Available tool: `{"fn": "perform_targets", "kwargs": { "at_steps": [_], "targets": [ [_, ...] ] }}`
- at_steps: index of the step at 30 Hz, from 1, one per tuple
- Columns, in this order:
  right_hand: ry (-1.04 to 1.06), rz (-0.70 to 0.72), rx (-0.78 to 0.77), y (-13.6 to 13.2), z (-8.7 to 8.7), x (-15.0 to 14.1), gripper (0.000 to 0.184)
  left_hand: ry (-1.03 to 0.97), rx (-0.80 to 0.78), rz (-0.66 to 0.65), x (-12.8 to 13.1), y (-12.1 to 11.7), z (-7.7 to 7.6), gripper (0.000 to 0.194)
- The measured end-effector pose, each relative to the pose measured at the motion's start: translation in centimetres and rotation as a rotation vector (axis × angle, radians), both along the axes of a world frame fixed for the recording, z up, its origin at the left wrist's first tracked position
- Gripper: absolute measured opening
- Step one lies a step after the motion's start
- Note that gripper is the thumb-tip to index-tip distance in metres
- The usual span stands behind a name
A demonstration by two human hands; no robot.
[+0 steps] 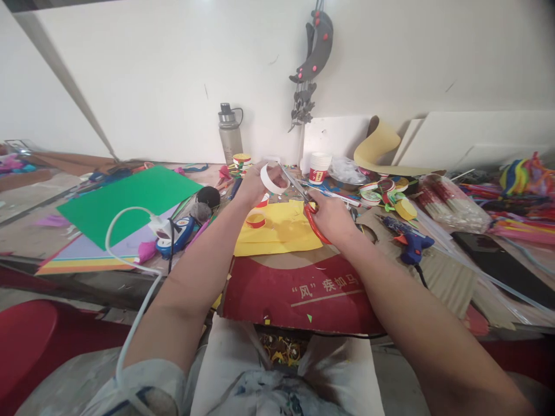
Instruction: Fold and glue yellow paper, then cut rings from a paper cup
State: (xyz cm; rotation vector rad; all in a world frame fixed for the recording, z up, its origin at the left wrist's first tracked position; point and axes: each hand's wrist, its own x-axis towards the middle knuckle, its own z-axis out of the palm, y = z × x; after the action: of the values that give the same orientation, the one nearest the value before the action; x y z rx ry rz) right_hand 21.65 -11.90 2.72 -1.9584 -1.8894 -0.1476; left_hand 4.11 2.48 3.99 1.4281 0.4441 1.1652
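Observation:
My left hand [251,186] is closed on a white ring [269,184], a curled strip that looks like paper cut from a cup. In my right hand [333,215] is a pair of scissors [318,226] with orange-red handles. Its blades point up and left, close to the ring's right side; whether they touch it I cannot tell. Below both hands lie yellow sheets [281,234] on a red cardboard board [277,292]. A red and yellow paper ring [255,221] stands on the sheets, under my left hand.
A grey bottle [229,136] and paper cups [319,167] stand along the wall. To the right are a blue glue gun [410,240], a black phone [507,266] and wrapped sticks [451,202]. Green paper [130,199] and a white cable [147,294] occupy the left.

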Motion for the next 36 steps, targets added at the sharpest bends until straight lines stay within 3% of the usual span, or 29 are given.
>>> {"fn": "perform_targets", "kwargs": {
  "at_steps": [4,11,20,36],
  "targets": [
    [0.004,-0.018,-0.012,0.0,0.0,0.0,0.041,0.014,0.030,0.014,0.0,-0.3,0.1,0.064],
    [-0.039,-0.034,-0.043,-0.1,0.2,0.0,0.044,0.065,-0.017,0.031,0.1,-0.4,0.3,0.053],
    [-0.020,-0.023,-0.035,0.0,0.0,-0.1,0.040,0.091,0.039,0.086,-0.1,-0.9,1.1,0.051],
    [-0.005,-0.027,-0.026,0.0,-0.1,-0.2,0.039,0.058,-0.040,0.089,0.0,-1.3,1.3,0.049]
  ]
}}
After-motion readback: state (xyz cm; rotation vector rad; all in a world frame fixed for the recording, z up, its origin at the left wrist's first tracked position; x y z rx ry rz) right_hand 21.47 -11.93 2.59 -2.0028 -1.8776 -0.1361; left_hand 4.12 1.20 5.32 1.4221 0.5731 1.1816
